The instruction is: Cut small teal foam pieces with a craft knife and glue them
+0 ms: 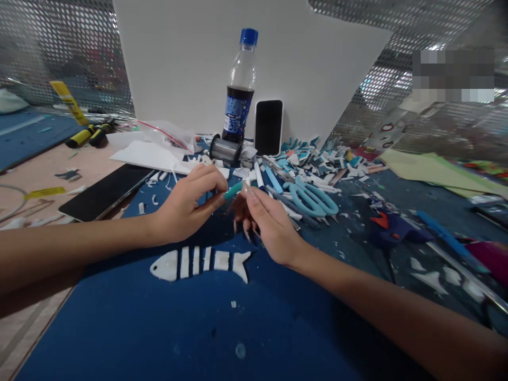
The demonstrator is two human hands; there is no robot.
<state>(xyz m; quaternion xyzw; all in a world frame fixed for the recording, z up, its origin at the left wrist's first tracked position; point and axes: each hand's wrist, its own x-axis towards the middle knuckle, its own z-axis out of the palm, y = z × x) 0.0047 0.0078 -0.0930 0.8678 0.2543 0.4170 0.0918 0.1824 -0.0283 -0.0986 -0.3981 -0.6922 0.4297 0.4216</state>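
My left hand (188, 201) and my right hand (275, 225) meet above the blue mat. Between them is a small teal stick-like piece (233, 191), its kind not clear. My left thumb and fingers pinch its left end, and my right thumb and forefinger close on its right end. The other right fingers curl loosely underneath. Below my hands a white fish shape lies flat in separate parts: a head with an eye hole (165, 266), several narrow strips (196, 260), a wider block (221, 260) and a tail (240, 265).
Light-blue-handled scissors (313, 200) lie right of my hands, before a heap of white and teal scraps (317, 164). Behind stand a cola bottle (237, 108), a spool (225, 150) and a white-framed phone (269, 128). A black tablet-like slab (107, 191) is left, a purple glue gun (391, 228) right.
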